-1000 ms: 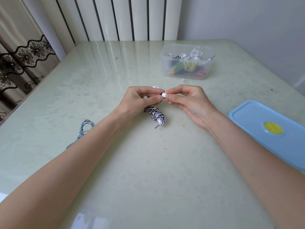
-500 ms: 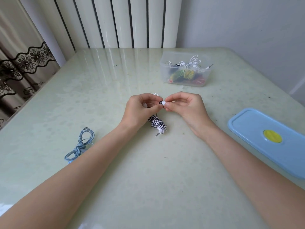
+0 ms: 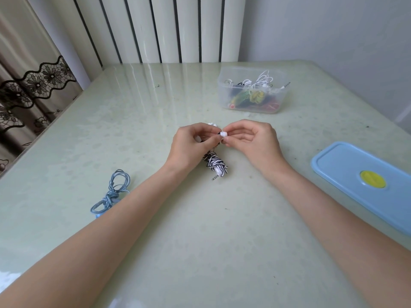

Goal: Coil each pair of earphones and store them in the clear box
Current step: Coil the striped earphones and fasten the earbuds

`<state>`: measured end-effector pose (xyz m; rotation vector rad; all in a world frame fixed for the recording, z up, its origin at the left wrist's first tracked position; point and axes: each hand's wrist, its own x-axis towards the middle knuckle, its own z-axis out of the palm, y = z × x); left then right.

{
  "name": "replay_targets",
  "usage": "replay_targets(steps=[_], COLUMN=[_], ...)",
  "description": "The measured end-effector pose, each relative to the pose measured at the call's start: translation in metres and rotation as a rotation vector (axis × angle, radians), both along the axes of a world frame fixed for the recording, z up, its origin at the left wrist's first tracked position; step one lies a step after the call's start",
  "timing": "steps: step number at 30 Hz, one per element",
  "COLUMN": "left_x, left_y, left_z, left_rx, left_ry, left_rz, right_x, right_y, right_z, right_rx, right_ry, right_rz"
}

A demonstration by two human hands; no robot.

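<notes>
Step in hand: finishing black-and-white striped earphones (image 3: 215, 163), bundled at table (image 3: 200, 241) centre. Left hand (image 3: 191, 143) pinching cord above bundle; right hand (image 3: 249, 138) pinching white earbud (image 3: 224, 134) between thumb and forefinger. Next, likely: tuck earbud, carry to clear box (image 3: 251, 90), well apart. Blue earphones (image 3: 111, 192) waiting, loosely coiled.

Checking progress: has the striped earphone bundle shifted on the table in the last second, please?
No: the striped earphone bundle keeps its place relative to the clear box.
</notes>
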<state>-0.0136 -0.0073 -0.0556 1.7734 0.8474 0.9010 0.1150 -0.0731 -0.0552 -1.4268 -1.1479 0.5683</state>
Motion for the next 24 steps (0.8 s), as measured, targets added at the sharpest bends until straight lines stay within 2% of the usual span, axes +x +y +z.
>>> replay_targets(steps=[15, 24], left_x=[-0.0007, -0.0016], left_y=[0.0033, 0.0024], left_z=[-0.0049, -0.0035], left_rx=[-0.054, -0.062], left_ry=[-0.037, -0.057], left_rz=[0.008, -0.032], right_x=[0.003, 0.0012], right_y=[0.0032, 0.0019], right_z=[-0.003, -0.0008], right_rx=[-0.02, -0.018], right_ry=[0.118, 0.112], right_rz=[0.001, 0.03])
